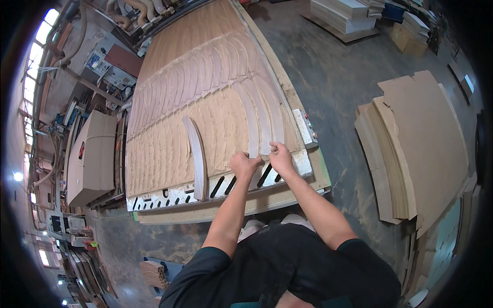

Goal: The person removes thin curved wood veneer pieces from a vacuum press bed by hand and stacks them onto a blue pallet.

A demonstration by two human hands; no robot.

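Both hands are at the near end of a curved wooden strip (263, 120) that lies on the sawdust-covered machine bed (169, 154). My left hand (245, 165) is closed at the left of that end, its thumb pointing toward the strip. My right hand (281, 158) has its fingers curled against the right corner; the exact grip is partly hidden. Close on either side lie two similar strips, a left one (245, 110) and a right one (275, 102). Farther left, a loose curved strip (196, 154) rests with its near end over the slotted metal edge (221, 186).
Beyond, rows of cut curved strips (179, 82) fill the board. A control box with buttons (305, 128) sits at the bed's right edge. Stacked cardboard and panels (390, 159) stand at right, a strapped stack (92, 159) at left. Curved pieces (153, 273) are piled below left.
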